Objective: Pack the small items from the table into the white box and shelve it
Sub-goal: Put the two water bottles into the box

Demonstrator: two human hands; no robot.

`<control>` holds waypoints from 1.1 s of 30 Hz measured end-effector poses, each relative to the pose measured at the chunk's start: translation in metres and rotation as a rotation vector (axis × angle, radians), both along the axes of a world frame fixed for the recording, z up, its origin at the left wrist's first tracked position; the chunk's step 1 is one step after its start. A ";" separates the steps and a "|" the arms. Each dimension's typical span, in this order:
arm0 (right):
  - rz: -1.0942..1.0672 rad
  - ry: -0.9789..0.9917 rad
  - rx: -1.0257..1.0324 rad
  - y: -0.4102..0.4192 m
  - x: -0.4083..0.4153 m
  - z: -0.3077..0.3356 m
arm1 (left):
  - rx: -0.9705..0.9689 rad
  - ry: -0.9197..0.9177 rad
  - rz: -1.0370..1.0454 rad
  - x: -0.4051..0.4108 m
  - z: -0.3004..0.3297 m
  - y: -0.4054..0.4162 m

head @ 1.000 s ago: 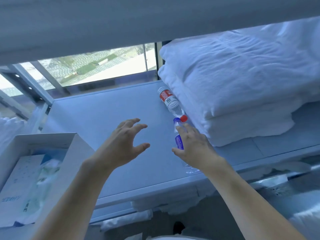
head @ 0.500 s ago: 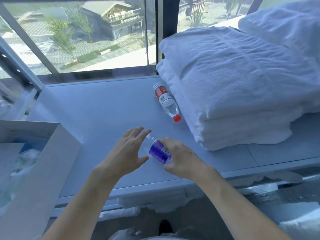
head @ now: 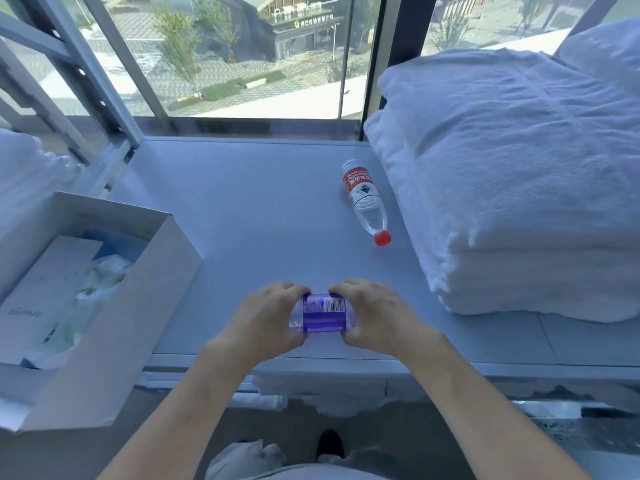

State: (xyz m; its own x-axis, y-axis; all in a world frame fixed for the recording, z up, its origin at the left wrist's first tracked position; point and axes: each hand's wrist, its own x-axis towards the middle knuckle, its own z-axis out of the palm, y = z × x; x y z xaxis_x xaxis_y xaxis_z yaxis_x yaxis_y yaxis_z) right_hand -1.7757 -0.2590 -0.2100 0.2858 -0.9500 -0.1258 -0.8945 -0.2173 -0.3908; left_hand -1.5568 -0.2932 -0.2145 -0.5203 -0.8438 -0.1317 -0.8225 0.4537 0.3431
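A view from a person's head looks down at a pale table (head: 242,202) set against a large window (head: 242,57). Both bare hands meet over the table's near edge around a small clear bottle with a purple label (head: 323,312), which lies sideways between them. The left hand (head: 268,318) curls its fingers round the bottle's left end; the right hand (head: 375,315) curls round its right end, hiding whatever cap is there. Holding it at both ends keeps the smooth, round bottle from rolling or slipping, probably while it is carried across.

The white box (head: 104,306) sits open at the left, overhanging the table's near left corner, its mouth facing up so things can be dropped in. It already holds white papers or packets and some crumpled wrapping; exactly what they are is hard to tell.

A second bottle with a red label and red cap (head: 365,202) lies on its side farther back and to the right, just beside a tall stack of folded white towels (head: 519,185), its cap pointing toward the viewer. It looks like the next item to pack.

No shelf for the box is clearly identifiable here.
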 end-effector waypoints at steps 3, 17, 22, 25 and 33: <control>0.023 0.010 -0.017 -0.002 0.005 0.005 | -0.042 -0.005 0.004 0.007 0.002 0.002; 0.140 0.023 -0.260 -0.047 0.080 0.098 | -0.359 0.097 0.115 0.091 0.100 -0.007; 0.270 -0.001 -0.335 -0.072 0.138 0.135 | -0.419 0.145 0.238 0.154 0.126 -0.003; 0.373 -0.003 -0.363 -0.088 0.179 0.147 | -0.423 0.173 0.329 0.191 0.135 0.002; 0.582 -0.021 -0.334 -0.124 0.290 0.137 | -0.396 0.155 0.568 0.280 0.120 0.019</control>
